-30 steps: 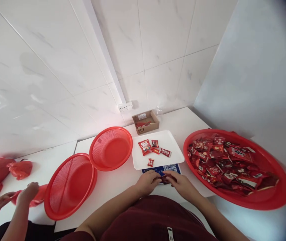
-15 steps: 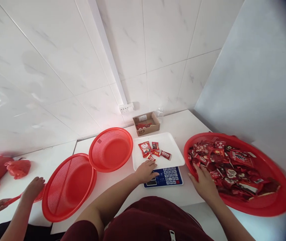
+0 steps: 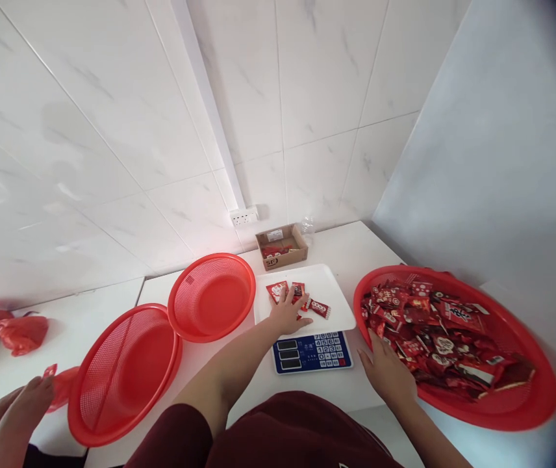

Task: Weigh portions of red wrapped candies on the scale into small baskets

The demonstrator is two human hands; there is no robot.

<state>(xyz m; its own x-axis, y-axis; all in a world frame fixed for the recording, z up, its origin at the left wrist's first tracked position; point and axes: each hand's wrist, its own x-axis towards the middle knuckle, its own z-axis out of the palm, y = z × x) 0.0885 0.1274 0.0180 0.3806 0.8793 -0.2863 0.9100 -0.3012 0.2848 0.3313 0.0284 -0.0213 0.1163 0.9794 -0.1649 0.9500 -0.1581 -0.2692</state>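
Observation:
My left hand [image 3: 290, 316] reaches over the white tray [image 3: 337, 296] of a digital scale, fingers spread over several red snack packets. A long dark-red packet [image 3: 319, 308] lies just right of the fingers, and a larger red packet [image 3: 276, 290] shows behind them. Part of the pile is hidden under the hand. The scale's blue keypad panel [image 3: 311, 353] faces me below the tray. On the right, my right hand [image 3: 389, 370] rests at the near-left rim of a red basket [image 3: 516, 416], fingers stretched and thumb apart. Many red snack packets [image 3: 446, 341] fill that basket.
Two red baskets, a rear one [image 3: 212, 302] and a nearer one [image 3: 132, 370], stand left of the scale. A cardboard box [image 3: 282, 257] with red packets sits by the wall. At far left, another person's hands [image 3: 27, 403] handle a red bag [image 3: 63, 389]; another red bag [image 3: 22, 333] lies behind.
My left hand has moved forward from the tray's near edge onto the packets. My right hand stays by the basket rim. The other person's hands have shifted left and down.

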